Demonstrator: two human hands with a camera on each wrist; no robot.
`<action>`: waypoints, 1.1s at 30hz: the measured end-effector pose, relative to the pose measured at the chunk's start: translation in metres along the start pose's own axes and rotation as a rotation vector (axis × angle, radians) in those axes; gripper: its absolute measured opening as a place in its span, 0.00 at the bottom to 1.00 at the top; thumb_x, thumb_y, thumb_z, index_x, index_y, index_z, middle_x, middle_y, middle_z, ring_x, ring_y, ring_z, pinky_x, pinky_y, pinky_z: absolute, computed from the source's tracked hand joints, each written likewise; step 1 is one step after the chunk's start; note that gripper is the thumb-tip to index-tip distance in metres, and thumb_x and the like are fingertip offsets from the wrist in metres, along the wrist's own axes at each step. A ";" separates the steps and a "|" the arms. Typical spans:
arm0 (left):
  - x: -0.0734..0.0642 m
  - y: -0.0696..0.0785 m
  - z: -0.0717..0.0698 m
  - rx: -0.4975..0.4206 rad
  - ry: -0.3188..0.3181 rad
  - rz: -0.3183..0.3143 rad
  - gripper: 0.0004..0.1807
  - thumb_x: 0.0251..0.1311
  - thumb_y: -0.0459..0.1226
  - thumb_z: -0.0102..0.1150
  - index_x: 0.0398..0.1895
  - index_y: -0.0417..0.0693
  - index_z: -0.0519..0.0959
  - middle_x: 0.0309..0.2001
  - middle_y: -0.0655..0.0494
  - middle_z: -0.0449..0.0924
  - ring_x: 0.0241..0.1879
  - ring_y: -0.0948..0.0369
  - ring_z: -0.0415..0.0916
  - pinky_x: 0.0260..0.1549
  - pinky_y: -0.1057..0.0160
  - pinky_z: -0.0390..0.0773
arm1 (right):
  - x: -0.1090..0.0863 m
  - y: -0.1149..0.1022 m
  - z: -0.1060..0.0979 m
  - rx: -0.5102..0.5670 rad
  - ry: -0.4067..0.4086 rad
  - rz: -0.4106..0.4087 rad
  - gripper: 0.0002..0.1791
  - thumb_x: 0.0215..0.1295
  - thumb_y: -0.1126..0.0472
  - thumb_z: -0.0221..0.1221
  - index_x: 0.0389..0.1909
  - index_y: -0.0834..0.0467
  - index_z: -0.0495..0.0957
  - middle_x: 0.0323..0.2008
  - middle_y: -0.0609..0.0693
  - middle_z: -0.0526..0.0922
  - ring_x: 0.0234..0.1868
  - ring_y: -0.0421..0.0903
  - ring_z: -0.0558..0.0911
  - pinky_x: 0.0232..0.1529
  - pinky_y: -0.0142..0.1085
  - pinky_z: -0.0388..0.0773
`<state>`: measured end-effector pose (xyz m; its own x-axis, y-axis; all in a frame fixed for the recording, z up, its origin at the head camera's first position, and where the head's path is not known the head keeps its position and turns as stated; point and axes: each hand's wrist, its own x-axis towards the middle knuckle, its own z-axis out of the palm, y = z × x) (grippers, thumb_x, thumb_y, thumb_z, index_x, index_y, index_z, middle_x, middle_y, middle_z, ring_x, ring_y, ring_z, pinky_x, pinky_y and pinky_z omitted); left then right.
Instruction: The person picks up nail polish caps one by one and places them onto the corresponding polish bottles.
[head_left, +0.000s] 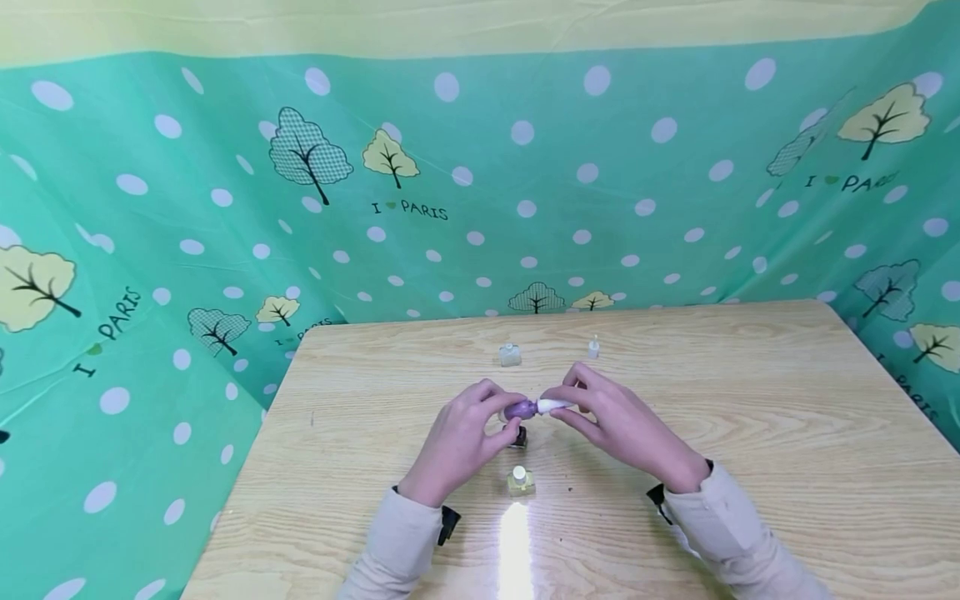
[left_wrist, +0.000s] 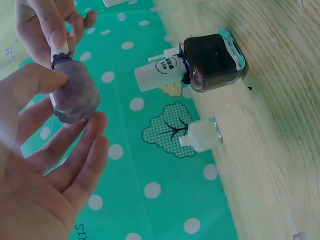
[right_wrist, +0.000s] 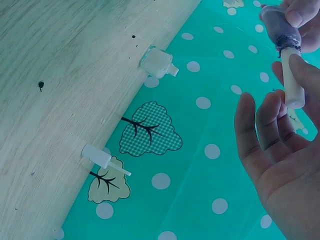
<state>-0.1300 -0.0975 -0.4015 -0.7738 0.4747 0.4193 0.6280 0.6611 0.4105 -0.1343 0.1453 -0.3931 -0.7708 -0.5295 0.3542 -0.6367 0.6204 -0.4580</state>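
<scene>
**Purple bottle [head_left: 519,409] in your left hand [head_left: 471,425], white cap [head_left: 553,405] in your right hand [head_left: 611,412]!**

Here you are, both hands up front, fingertips nearly meeting above the wooden table [head_left: 337,467]. Your left hand is clamped on the purple bottle, pinching its body between thumb and fingers, and the bottle lies tipped over with its neck towards your right hand. Your right hand is clamped too, thumb and fingers closed on the white cap, which lines up with that neck. How far the cap is seated, you can't tell from here. What a messy collar, though: dark purple polish clings around the join!

Just below your left fingertips, and partly hidden by them, stands the dark bottle [head_left: 519,437], its pale top turned up in the left wrist view. Nearer to you, between your two wrists, there's the yellowish bottle [head_left: 521,483] under a white top. Look past your left hand: the clear bottle [head_left: 510,356], neck uncovered. And beyond your right hand, the brush cap [head_left: 593,348] stands on end, brush pointing up. Behind it all hangs the green dotted cloth [head_left: 480,217].
</scene>
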 end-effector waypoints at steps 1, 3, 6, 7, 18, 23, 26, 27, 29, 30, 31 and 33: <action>0.000 0.000 0.000 -0.004 -0.007 -0.004 0.11 0.60 0.37 0.67 0.46 0.52 0.86 0.39 0.64 0.80 0.31 0.70 0.73 0.28 0.74 0.75 | 0.000 0.000 0.000 0.000 -0.003 0.002 0.12 0.66 0.58 0.64 0.49 0.49 0.84 0.37 0.38 0.72 0.29 0.35 0.70 0.27 0.26 0.71; 0.000 0.001 -0.001 -0.018 -0.019 -0.010 0.11 0.61 0.37 0.66 0.46 0.51 0.85 0.40 0.63 0.79 0.32 0.69 0.74 0.27 0.74 0.75 | 0.001 0.000 0.000 -0.002 -0.009 0.002 0.11 0.67 0.58 0.63 0.49 0.48 0.84 0.37 0.38 0.72 0.29 0.34 0.69 0.27 0.26 0.71; -0.001 0.002 -0.001 -0.033 -0.032 -0.016 0.11 0.62 0.36 0.65 0.47 0.51 0.85 0.40 0.63 0.78 0.32 0.69 0.76 0.27 0.75 0.75 | 0.001 -0.001 0.000 -0.010 -0.016 -0.001 0.11 0.67 0.57 0.63 0.49 0.48 0.84 0.37 0.38 0.72 0.30 0.33 0.69 0.28 0.26 0.72; -0.001 0.002 -0.001 -0.033 -0.034 -0.015 0.10 0.62 0.36 0.65 0.47 0.51 0.85 0.40 0.63 0.78 0.32 0.70 0.75 0.27 0.75 0.75 | 0.002 -0.001 0.000 -0.012 -0.019 -0.003 0.11 0.68 0.57 0.63 0.49 0.48 0.84 0.37 0.38 0.72 0.30 0.32 0.70 0.29 0.26 0.73; -0.006 0.000 0.004 -0.051 -0.007 0.002 0.11 0.64 0.38 0.65 0.49 0.51 0.85 0.39 0.65 0.77 0.30 0.72 0.72 0.25 0.76 0.72 | 0.002 -0.001 -0.001 0.054 -0.080 0.036 0.09 0.71 0.54 0.59 0.46 0.48 0.84 0.35 0.35 0.70 0.28 0.32 0.69 0.28 0.26 0.73; -0.007 -0.001 0.005 -0.057 0.007 0.010 0.11 0.63 0.38 0.66 0.48 0.51 0.85 0.38 0.64 0.77 0.29 0.71 0.71 0.24 0.76 0.71 | 0.003 0.000 0.000 0.090 -0.117 0.055 0.09 0.72 0.51 0.56 0.39 0.49 0.84 0.32 0.36 0.70 0.26 0.33 0.68 0.25 0.27 0.72; -0.008 -0.001 0.005 -0.062 0.015 0.015 0.12 0.62 0.38 0.67 0.48 0.51 0.85 0.38 0.64 0.76 0.28 0.71 0.70 0.23 0.77 0.71 | 0.003 0.001 0.001 0.108 -0.139 0.072 0.11 0.73 0.49 0.55 0.37 0.48 0.83 0.31 0.37 0.70 0.25 0.32 0.68 0.25 0.27 0.72; -0.008 -0.001 0.005 -0.061 0.018 0.019 0.12 0.61 0.38 0.67 0.48 0.52 0.85 0.37 0.64 0.76 0.27 0.71 0.69 0.23 0.77 0.70 | 0.003 0.001 0.001 0.114 -0.143 0.078 0.12 0.73 0.49 0.54 0.36 0.48 0.83 0.30 0.37 0.70 0.24 0.32 0.67 0.25 0.27 0.72; -0.008 -0.001 0.006 -0.060 0.026 0.028 0.11 0.61 0.38 0.67 0.47 0.52 0.85 0.37 0.64 0.76 0.27 0.71 0.69 0.23 0.77 0.70 | 0.003 0.002 0.001 0.129 -0.150 0.090 0.13 0.74 0.48 0.53 0.35 0.47 0.83 0.30 0.37 0.70 0.24 0.33 0.67 0.25 0.28 0.71; -0.008 -0.001 0.006 -0.058 0.031 0.034 0.11 0.61 0.37 0.67 0.47 0.52 0.85 0.37 0.64 0.76 0.27 0.71 0.69 0.23 0.77 0.70 | 0.003 0.002 0.001 0.136 -0.154 0.094 0.14 0.75 0.47 0.52 0.34 0.47 0.82 0.30 0.37 0.70 0.24 0.33 0.67 0.25 0.28 0.71; -0.008 -0.001 0.006 -0.058 0.034 0.041 0.11 0.61 0.37 0.68 0.47 0.51 0.85 0.37 0.64 0.76 0.27 0.70 0.68 0.23 0.77 0.70 | 0.003 0.002 0.001 0.144 -0.158 0.100 0.15 0.75 0.47 0.51 0.33 0.46 0.82 0.29 0.37 0.71 0.24 0.33 0.67 0.25 0.28 0.71; -0.008 -0.001 0.006 -0.055 0.043 0.055 0.11 0.60 0.37 0.68 0.47 0.51 0.85 0.37 0.63 0.76 0.27 0.70 0.68 0.23 0.77 0.69 | 0.003 0.002 0.001 0.162 -0.167 0.112 0.16 0.75 0.46 0.50 0.31 0.45 0.81 0.29 0.36 0.72 0.23 0.33 0.67 0.25 0.29 0.71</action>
<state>-0.1248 -0.0985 -0.4100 -0.7344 0.4837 0.4762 0.6741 0.6011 0.4292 -0.1382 0.1447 -0.3939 -0.8134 -0.5591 0.1603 -0.5250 0.5872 -0.6160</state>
